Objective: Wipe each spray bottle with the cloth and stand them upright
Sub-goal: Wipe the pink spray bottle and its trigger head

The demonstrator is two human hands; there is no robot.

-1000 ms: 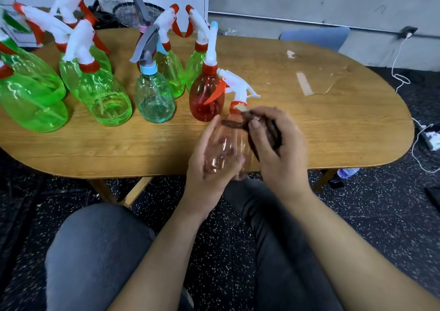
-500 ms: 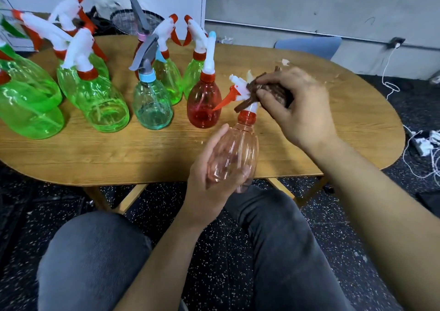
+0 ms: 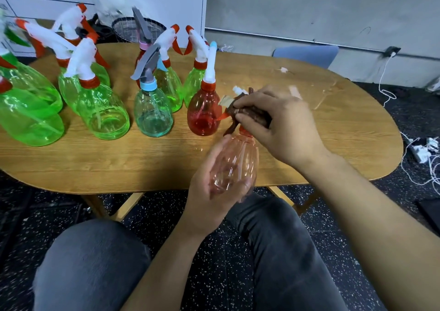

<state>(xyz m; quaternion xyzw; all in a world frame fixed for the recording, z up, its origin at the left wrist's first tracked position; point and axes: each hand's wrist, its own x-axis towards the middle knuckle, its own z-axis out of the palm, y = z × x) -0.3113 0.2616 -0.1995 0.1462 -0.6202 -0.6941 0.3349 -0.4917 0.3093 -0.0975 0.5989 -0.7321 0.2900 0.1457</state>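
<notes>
My left hand (image 3: 209, 187) grips the body of a pale pink clear spray bottle (image 3: 235, 165), held upright over the table's front edge. Its white and orange spray head (image 3: 234, 96) is mostly wrapped in a dark brown cloth (image 3: 250, 115), which my right hand (image 3: 281, 125) grips and presses around the head. Upright on the wooden table (image 3: 142, 160) stand a red bottle (image 3: 203, 110), a teal bottle with a grey trigger (image 3: 152, 110), and several green bottles (image 3: 102, 106) to the left and behind.
A blue chair back (image 3: 307, 55) stands beyond the table's far edge. White cables and a power strip (image 3: 421, 149) lie on the dark speckled floor at right. Tape scraps (image 3: 283, 70) lie on the table's right half. My knees are below the table edge.
My right hand with the cloth moved from the bottle's body up to its spray head and now wraps it. The left hand raised the bottle slightly toward the table.
</notes>
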